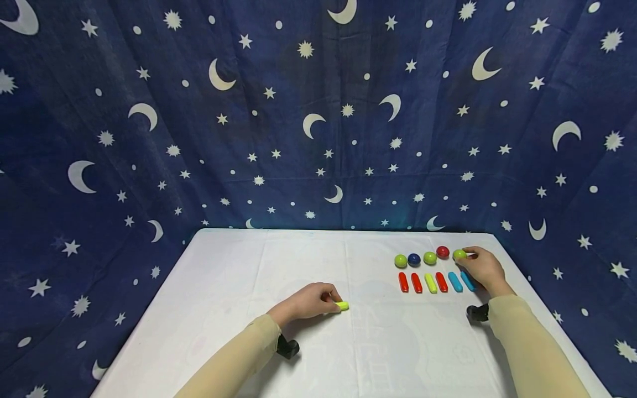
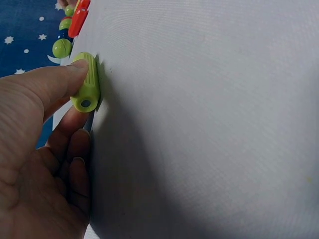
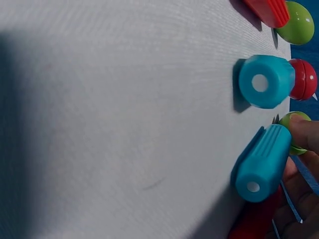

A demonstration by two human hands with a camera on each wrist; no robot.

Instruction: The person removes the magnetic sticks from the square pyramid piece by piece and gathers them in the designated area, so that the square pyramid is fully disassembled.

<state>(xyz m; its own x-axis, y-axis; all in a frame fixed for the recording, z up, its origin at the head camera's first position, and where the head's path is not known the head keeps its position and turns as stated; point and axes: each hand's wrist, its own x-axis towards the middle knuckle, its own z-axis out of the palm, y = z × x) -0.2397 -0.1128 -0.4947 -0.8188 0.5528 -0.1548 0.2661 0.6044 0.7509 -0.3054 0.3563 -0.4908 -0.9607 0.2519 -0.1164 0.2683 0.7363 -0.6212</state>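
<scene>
My left hand [image 1: 311,301] pinches a yellow-green grooved plastic stick [image 2: 89,87] between thumb and index finger, close over the table left of the laid-out pieces. A round grey inset marks the stick's near end. At the right, my right hand [image 1: 483,269] holds a green ball [image 1: 459,254] between thumb and fingertips, at the end of a row of balls. Beside that hand lie two blue sticks, one lighter [image 1: 455,282] and one darker [image 1: 468,281]. In the right wrist view, a red piece [image 3: 256,216] shows partly behind the nearer blue stick.
The ball row also holds green balls [image 1: 400,261], a dark blue ball [image 1: 414,260] and a red ball [image 1: 443,252]. In front, red sticks [image 1: 416,283] and a yellow stick [image 1: 430,283] lie side by side. Starry dark blue cloth [image 1: 343,138] surrounds the white table [image 1: 239,276].
</scene>
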